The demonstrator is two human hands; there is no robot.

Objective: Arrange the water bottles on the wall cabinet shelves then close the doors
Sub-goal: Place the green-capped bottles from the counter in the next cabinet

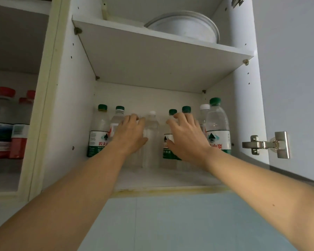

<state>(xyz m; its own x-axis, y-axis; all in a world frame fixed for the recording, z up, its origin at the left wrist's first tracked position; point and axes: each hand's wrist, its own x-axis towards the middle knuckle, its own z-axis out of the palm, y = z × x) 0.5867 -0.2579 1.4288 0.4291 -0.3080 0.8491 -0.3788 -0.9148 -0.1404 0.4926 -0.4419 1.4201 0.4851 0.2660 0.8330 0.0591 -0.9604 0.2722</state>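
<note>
1. Standing in the neighbouring compartment at the far left are red-capped bottles (5,122) with red and white labels, blurred behind the cabinet's cream frame (43,105).
2. On the lower shelf (170,178) of the open wall cabinet, a row of clear water bottles stands upright along the back edge.
3. At the shelf's left corner is a green-capped bottle (99,131) with a white and green label bearing red characters; just beside it stands a second green-capped bottle (117,118) with a white and red label.
4. The left hand (130,134) reaches into the row, its fingers curled over the top of a clear bottle that it mostly hides; its grip is closed round that hidden bottle.
5. Between the hands stands an unlabelled clear bottle (151,140) with a white cap.
6. The right hand (187,136) is spread against two green-capped bottles (172,113), fingers curving round their shoulders and thumb by the green label; whether it truly grips them or only presses on them I cannot tell.
7. At the shelf's right corner, a white-capped bottle (204,113) stands behind a taller-looking green-capped bottle (217,127) with a green mountain logo.
8. A white round container (185,28) sits on the upper shelf (152,57).
9. A metal hinge (266,144) holds the open door (294,87) at the right.
</note>
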